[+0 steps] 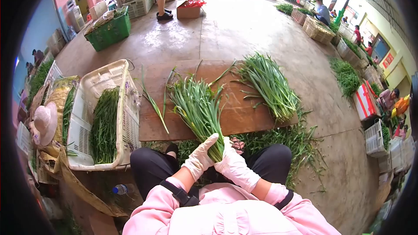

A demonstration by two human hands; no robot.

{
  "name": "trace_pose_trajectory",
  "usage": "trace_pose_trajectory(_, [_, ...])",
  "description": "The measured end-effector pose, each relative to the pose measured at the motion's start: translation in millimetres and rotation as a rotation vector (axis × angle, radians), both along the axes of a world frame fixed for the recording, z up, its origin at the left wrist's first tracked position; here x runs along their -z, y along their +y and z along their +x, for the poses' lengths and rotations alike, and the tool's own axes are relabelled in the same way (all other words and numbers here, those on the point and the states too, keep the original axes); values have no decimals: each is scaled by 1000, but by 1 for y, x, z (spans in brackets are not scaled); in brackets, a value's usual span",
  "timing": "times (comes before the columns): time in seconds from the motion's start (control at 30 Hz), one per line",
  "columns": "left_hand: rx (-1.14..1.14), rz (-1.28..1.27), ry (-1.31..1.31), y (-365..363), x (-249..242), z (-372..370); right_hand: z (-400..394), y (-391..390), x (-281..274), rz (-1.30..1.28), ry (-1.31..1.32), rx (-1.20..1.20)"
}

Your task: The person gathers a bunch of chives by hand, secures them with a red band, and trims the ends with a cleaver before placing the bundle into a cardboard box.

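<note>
Both of my hands wear pale gloves and close round the stem end of one bunch of long green leafy stalks. My left hand wraps it from the left, thumb along the stems. On the other side my right hand grips the same stems, its fingers partly hidden. The leafy end of the bunch lies on a low brown wooden board. A second bunch of stalks rests on the board at the right. Several loose stalks lie at the board's left side.
A white plastic crate with greens stands left of the board. Trimmed leaves litter the floor at right. A water bottle lies near my left knee. Farther off are a green crate, a cardboard box and other people.
</note>
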State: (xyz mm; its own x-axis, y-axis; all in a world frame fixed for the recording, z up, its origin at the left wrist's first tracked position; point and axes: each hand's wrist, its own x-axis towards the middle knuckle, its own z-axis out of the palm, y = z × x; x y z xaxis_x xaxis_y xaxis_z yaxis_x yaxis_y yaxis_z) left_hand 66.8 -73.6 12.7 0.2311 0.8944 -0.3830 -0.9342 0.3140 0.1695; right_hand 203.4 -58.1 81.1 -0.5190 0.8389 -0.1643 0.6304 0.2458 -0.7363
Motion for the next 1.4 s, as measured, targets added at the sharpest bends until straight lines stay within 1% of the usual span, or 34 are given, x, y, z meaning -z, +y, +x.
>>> trace_pose_trajectory(0.03, [-23,-20,29,-3,-10,0,2,2,20,131,-8,-33])
trace_pose_trajectory(0.07, [-45,-41,58,-6,-14,-2,6,5,39,125,-13,-26])
trace_pose_trajectory(0.1, [22,4,-37,-7,-3,-8,12,6,56,258,-65,-168])
trace_pose_trajectory(0.13, [28,30,-2,-9,-4,-11,19,5,64,388,-116,-311])
trace_pose_trajectory(0.17, [-1,-1,69,-11,-6,-12,16,6,-30,62,-201,-273])
trace_pose_trajectory(0.2, [-29,-29,140,-12,-7,-14,19,12,-46,-68,-184,-251])
trace_pose_trajectory(0.23, [27,6,89,-11,-2,-18,22,22,-60,-93,-117,-226])
trace_pose_trajectory(0.27, [86,-5,67,-14,-9,-22,27,31,-68,-118,-51,-203])
trace_pose_trajectory(0.3, [107,2,90,-14,-4,-26,31,41,-60,-67,-98,-74])
trace_pose_trajectory(0.33, [131,10,116,-15,0,-28,38,50,-47,-55,-88,-2])
trace_pose_trajectory(0.37, [107,-7,185,-16,0,-27,39,60,-28,-156,-57,21])
trace_pose_trajectory(0.4, [118,-11,184,-15,0,-27,41,65,-16,-254,-25,44])
trace_pose_trajectory(0.43, [135,10,174,-14,0,-30,36,59,-15,-543,112,217])
trace_pose_trajectory(0.47, [148,32,165,-14,1,-31,34,63,-3,-584,103,93])
trace_pose_trajectory(0.5, [135,-29,137,-14,-1,-29,30,66,2,-686,98,33])
trace_pose_trajectory(0.53, [134,-31,137,-14,-3,-28,27,67,6,-786,93,-31])
trace_pose_trajectory(0.57, [163,5,40,-14,-6,-26,25,66,9,-788,94,-35])
trace_pose_trajectory(0.6, [193,40,-56,-13,-10,-26,24,63,12,-711,94,-36])
trace_pose_trajectory(0.63, [200,43,-78,-13,-4,-27,23,59,14,-634,96,-36])
trace_pose_trajectory(0.67, [195,43,-73,-12,-3,-28,22,57,15,-634,99,-42])
trace_pose_trajectory(0.73, [203,56,-62,-13,-6,-28,25,51,17,-651,114,48])
trace_pose_trajectory(0.77, [181,32,-22,-15,-9,-28,28,50,25,-565,48,-7])
trace_pose_trajectory(0.8, [176,31,-20,-16,-1,-30,32,44,19,-566,48,-12])
trace_pose_trajectory(0.87, [148,24,90,-13,21,-33,36,31,-10,-543,44,-4])
trace_pose_trajectory(0.9, [141,1,100,-15,14,-32,36,27,-21,-598,56,-14])
trace_pose_trajectory(0.93, [138,1,99,-16,9,-29,40,22,-12,-631,104,-17])
trace_pose_trajectory(0.97, [106,-33,99,-16,6,-26,44,18,10,-646,133,-16])
trace_pose_trajectory(1.0, [75,-68,99,-16,4,-24,41,15,11,-660,162,-15])
trace_pose_trajectory(1.1, [156,2,75,-18,2,-30,46,11,6,-719,140,-113])
trace_pose_trajectory(1.13, [192,53,74,-19,-3,-30,47,13,5,-758,62,-134])
trace_pose_trajectory(1.2, [197,75,117,-18,-9,-31,57,29,-4,-923,126,-207])
trace_pose_trajectory(1.27, [239,110,117,-19,-10,-33,63,54,-11,-911,130,-236])
trace_pose_trajectory(1.33, [227,86,217,-20,-27,-33,59,74,-17,-832,318,-179])
trace_pose_trajectory(1.4, [255,168,367,-20,-38,-35,47,85,-9,-872,484,-53])
